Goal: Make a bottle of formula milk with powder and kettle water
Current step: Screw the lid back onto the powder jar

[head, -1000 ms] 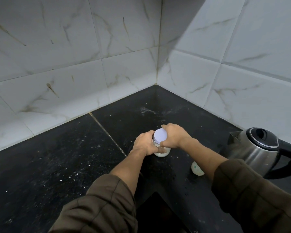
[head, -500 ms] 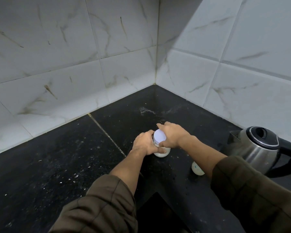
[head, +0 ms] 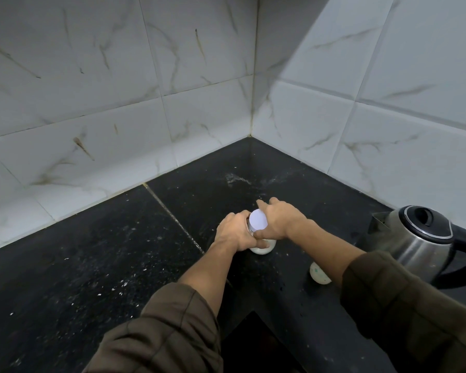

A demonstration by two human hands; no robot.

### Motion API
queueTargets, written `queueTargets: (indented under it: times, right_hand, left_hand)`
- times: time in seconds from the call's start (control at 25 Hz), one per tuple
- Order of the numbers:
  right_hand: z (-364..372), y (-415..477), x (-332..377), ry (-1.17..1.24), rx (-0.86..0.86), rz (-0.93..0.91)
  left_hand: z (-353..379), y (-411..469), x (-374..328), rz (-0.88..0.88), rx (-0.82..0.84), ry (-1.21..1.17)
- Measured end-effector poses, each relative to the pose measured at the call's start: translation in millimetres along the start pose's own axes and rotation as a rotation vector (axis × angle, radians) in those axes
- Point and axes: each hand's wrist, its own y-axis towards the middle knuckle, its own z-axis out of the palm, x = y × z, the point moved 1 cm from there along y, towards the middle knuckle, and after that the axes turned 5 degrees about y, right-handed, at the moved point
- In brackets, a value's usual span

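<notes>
While the left hand (head: 233, 234) wraps a small clear plastic jar of white powder (head: 261, 244), the right hand (head: 277, 220) pinches its white round lid (head: 258, 219) on a black stone counter (head: 92, 265).

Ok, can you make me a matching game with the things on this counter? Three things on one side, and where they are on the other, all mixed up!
Things:
1. jar with the white lid
2. kettle
3. small white object

Places:
A. partly hidden under the right forearm
B. at the right edge of the counter
C. held between the left hand and the right hand

Pairs: 1-C, 2-B, 3-A
</notes>
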Motion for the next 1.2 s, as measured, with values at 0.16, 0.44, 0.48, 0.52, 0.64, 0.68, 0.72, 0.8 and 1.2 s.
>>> queueTargets:
  times: [0.16,0.44,0.48,0.52,0.64,0.68,0.72,0.8,1.2]
  right_hand:
    - [-3,3,1,-0.119,0.005,-0.055]
    - [24,0,20,0.006,-0.148,0.159]
    - [25,0,21,0.009,-0.156,0.181]
    - [24,1,20,0.008,-0.155,0.183]
    - [13,4,4,-0.027,-0.070,0.080]
    - [12,5,0,-0.063,-0.039,0.036]
    - [13,6,-3,-0.100,-0.024,0.000]
    - [16,8,-3,-0.133,-0.039,-0.020]
    - [37,3,16,0.022,-0.158,0.264]
  left_hand:
    - [0,2,2,0.008,-0.016,0.013]
    - [4,-7,1,0.009,-0.075,-0.002]
    - [4,-7,0,0.013,-0.075,0.004]
    - [3,-6,0,0.013,-0.066,0.005]
    - [-1,-6,-2,0.002,-0.033,0.013]
    - [-1,-6,-3,0.008,-0.028,0.016]
    - [0,-5,-2,0.021,-0.027,0.021]
    - [0,-5,-2,0.037,-0.027,0.022]
    - [1,-5,0,0.061,-0.060,0.009]
